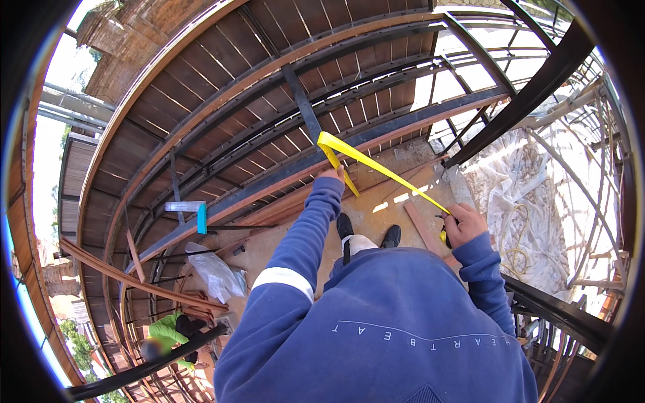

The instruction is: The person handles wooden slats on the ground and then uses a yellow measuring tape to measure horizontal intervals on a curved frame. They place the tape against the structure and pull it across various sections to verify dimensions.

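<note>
A yellow measuring tape [386,168] stretches between my hands, its blade bent over sharply near a dark metal crossbar [302,101]. My left hand [332,174] is closed on the blade beside the long dark beam, with a folded-back end hanging past the fingers. To the right, my right hand [465,225] is wrapped round the tape measure's case [443,235], mostly hidden by the fingers; only a bit of yellow and black shows. A try square [201,216] with a teal stock and silver blade rests on the beam, left of my left hand.
Curved metal ribs and brown slats [235,74] rise ahead. A clear plastic bag [215,274] and a wooden plank [420,225] lie on the floor. White sheeting [517,195] spreads at the right. A person in bright green [168,332] is low at the left.
</note>
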`<action>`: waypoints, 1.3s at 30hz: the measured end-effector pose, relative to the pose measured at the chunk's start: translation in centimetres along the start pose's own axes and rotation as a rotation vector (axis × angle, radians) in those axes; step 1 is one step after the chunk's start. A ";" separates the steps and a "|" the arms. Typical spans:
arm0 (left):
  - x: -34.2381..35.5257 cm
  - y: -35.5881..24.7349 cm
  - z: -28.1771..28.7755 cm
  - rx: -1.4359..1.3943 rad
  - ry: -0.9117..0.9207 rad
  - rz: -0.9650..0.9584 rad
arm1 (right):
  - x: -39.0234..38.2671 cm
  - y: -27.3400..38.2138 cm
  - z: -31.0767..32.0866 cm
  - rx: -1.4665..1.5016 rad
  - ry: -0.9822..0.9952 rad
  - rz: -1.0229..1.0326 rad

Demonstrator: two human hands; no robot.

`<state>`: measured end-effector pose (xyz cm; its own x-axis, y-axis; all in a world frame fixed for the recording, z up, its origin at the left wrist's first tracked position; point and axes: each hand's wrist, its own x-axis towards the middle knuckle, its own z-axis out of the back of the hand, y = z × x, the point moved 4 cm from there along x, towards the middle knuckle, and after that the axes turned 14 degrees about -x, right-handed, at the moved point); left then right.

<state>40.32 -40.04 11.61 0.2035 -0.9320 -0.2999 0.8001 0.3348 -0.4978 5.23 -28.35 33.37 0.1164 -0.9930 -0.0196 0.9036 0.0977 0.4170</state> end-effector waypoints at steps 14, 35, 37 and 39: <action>-0.2 -0.2 0.0 0.041 -0.082 -0.043 | -0.1 0.3 -0.2 0.023 0.001 0.020; -0.4 -0.8 0.6 0.089 -0.014 0.043 | -0.7 0.5 -1.2 0.029 0.014 0.022; -0.5 -1.1 0.6 0.085 0.010 0.049 | -0.8 0.4 -1.2 0.023 0.017 0.018; -0.6 -1.0 0.6 0.076 0.003 0.042 | -0.8 0.4 -1.2 0.026 0.014 0.025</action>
<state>39.74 -39.96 12.82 0.2359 -0.9170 -0.3216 0.8313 0.3618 -0.4219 5.98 -27.46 32.48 0.1445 -0.9893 -0.0218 0.8894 0.1202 0.4411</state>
